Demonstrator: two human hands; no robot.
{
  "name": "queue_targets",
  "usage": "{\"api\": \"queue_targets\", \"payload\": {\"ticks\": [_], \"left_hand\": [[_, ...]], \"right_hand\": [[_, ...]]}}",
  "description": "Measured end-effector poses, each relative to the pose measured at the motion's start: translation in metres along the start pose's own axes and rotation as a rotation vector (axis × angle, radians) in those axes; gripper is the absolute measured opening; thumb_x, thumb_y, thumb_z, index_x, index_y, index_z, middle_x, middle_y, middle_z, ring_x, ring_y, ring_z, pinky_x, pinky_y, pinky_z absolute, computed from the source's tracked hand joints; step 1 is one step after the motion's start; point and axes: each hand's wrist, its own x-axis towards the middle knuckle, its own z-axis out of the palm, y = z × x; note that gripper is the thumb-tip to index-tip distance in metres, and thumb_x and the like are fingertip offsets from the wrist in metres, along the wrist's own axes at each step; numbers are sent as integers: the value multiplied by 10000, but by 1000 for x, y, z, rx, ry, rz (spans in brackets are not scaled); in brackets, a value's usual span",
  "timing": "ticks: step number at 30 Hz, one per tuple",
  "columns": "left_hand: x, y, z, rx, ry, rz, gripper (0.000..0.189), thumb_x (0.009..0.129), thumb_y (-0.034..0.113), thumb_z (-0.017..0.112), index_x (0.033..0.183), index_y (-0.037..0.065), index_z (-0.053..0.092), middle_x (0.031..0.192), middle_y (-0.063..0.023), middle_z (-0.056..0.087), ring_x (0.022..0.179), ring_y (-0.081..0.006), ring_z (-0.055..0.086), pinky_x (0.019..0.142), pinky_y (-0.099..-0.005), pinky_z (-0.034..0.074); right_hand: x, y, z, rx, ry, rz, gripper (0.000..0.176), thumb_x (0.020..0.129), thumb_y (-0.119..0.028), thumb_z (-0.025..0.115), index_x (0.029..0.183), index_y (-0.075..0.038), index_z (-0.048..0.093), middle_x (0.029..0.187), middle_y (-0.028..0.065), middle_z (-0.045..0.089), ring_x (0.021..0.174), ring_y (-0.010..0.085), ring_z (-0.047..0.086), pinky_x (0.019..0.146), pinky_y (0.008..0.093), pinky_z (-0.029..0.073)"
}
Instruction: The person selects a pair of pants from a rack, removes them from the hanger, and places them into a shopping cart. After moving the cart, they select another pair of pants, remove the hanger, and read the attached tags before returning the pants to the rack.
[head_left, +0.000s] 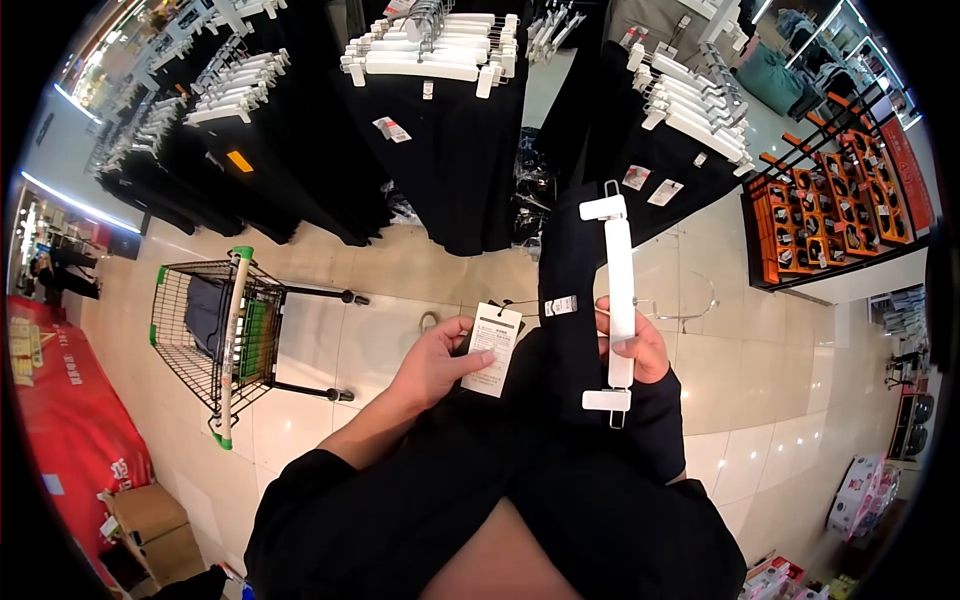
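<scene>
Pinched between the thumb and fingers of my left hand point(437, 360) is a white paper tag point(491, 350) with printed text. A thin dark string runs from it to black trousers point(570, 350), near a small white label point(560, 306) on the waistband. My right hand point(640, 345) is closed round the middle of a white clip hanger point(620, 290), which stands lengthwise in view. The trousers hang at the hanger's clips, and their lower part merges with my dark clothing.
Racks of black trousers point(440, 150) on white hangers stand ahead. A shopping cart point(240, 340) holding a dark folded item is on the left. Cardboard boxes point(160, 535) lie at lower left. An orange-and-black display rack point(835, 210) stands at right.
</scene>
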Motion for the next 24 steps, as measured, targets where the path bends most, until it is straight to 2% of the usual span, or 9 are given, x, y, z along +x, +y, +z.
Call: {"api": "queue_targets", "payload": {"ticks": [4,10,24], "left_hand": [[-1,3,4,0,4,14,327,877,-32,659,1188,-29,557,1067,-80,679,926,-111,653,839,-252,527],[-4,3,3,48,50,42,351,883,-34,651,1216,-34,542,1062,-86,682,933,-114,652,845,-261,528],[-18,2,0,90,140,102,307,883,-26,657,1174,-39,557,1003,-91,704,879,-116,667,790,-254,541]], "right_hand": [[0,-1,4,-5,32,-8,643,724,-16,503,1366,19,471,1202,128,631,1065,190,617,797,303,503],[1,2,3,21,5,-7,630,729,-1,500,1359,21,479,1198,121,635,1093,178,611,792,305,504],[7,7,12,-6,-19,2,624,730,-5,506,1353,23,487,1182,121,642,1082,175,613,783,305,505]]}}
